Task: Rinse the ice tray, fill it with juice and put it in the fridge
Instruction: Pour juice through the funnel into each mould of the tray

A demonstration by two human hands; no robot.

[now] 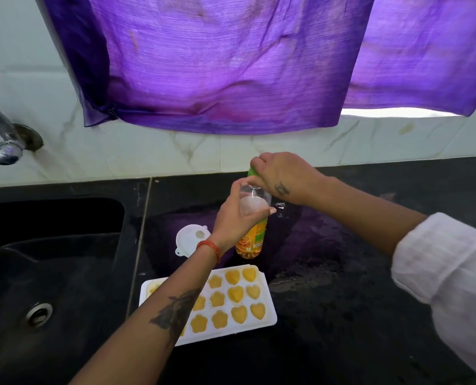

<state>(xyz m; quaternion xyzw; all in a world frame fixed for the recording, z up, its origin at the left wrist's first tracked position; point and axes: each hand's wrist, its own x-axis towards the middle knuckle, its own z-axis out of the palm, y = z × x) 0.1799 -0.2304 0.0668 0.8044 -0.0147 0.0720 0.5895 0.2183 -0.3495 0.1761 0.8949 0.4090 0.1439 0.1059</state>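
A white ice tray lies on the black counter near me, its heart and flower cells holding orange juice; my left forearm crosses over its left part. Behind it stands a clear juice bottle with an orange-and-green label and a little juice at the bottom. My left hand grips the bottle's upper body. My right hand is closed over the green cap at the top. A white funnel rests on the counter left of the bottle.
A black sink with a steel drain lies to the left, a metal tap above it. A purple curtain hangs over the tiled wall behind. Wet patches mark the black counter to the right.
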